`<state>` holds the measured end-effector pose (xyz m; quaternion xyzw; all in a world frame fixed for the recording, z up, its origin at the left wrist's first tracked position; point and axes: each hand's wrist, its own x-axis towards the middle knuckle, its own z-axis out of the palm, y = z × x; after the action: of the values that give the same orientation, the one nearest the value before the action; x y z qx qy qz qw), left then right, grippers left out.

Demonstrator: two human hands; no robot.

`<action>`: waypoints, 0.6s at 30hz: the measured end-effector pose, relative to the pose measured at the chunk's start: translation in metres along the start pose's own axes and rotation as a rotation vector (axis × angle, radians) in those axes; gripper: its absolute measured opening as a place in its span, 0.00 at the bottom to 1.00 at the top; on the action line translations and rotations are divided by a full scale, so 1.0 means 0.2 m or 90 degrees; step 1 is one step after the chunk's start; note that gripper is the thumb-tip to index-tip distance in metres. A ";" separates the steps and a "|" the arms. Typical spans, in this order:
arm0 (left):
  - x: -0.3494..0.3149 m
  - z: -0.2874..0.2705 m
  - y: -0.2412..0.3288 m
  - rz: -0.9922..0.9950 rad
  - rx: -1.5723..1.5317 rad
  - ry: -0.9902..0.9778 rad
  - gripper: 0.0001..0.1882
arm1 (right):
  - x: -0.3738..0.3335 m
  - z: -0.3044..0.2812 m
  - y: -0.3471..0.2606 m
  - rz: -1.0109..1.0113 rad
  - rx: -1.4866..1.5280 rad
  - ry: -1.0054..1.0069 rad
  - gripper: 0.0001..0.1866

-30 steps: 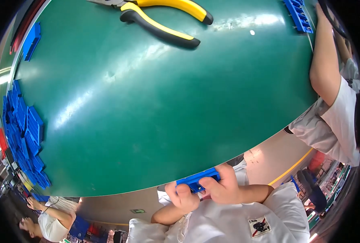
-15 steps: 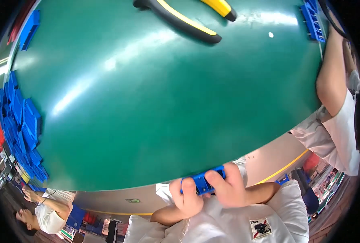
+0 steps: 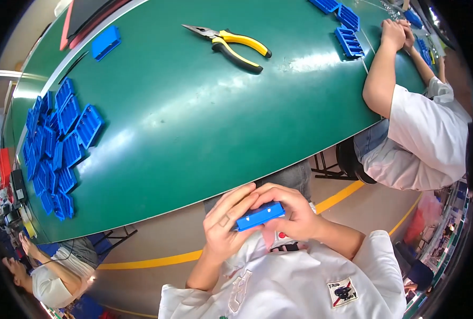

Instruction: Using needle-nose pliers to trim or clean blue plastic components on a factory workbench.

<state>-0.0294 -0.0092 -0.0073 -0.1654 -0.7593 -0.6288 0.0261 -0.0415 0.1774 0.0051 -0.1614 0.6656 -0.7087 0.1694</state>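
Both my hands are just off the table's near edge, in front of my chest. Between them is a small blue plastic box [image 3: 260, 217], its side toward me showing a few small light spots. My left hand [image 3: 225, 224] grips its left end, fingers bent over the top. At the right end, my right hand [image 3: 298, 211] curls its fingers round the far side, thumb below. Their fingertips meet above the box and hide its far face.
On the green table [image 3: 194, 138] lie long-nose pliers [image 3: 228, 47] with yellow-black handles. A heap of blue slotted boxes [image 3: 56, 149] is at left, a single blue box [image 3: 106, 42] beyond it. At right a co-worker's arm [image 3: 382, 80] rests near more blue boxes [image 3: 349, 42].
The view has shifted, bringing the whole pliers and more of the table into sight. In my hands the blue box has turned over: its inner side showed before, now a smoother face.
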 end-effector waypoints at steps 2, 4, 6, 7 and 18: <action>-0.01 -0.04 0.04 0.013 0.011 0.019 0.27 | 0.01 0.02 -0.02 0.022 0.025 -0.013 0.18; -0.02 -0.08 0.08 0.022 0.005 0.050 0.25 | 0.00 0.04 -0.04 0.020 0.070 -0.018 0.23; -0.06 -0.13 0.09 0.007 0.007 0.111 0.24 | 0.01 0.08 -0.06 0.010 0.111 0.004 0.34; -0.08 -0.18 0.08 0.003 -0.007 0.130 0.21 | 0.02 0.08 -0.08 0.031 0.107 0.000 0.43; -0.15 -1.18 0.06 -0.110 0.382 0.596 0.12 | 0.25 0.17 -0.11 -0.193 -0.157 0.231 0.09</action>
<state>-0.0364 -0.2405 0.0457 0.2086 -0.8229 -0.3917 0.3548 -0.0717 0.1255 0.0289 -0.1491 0.7348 -0.6566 -0.0823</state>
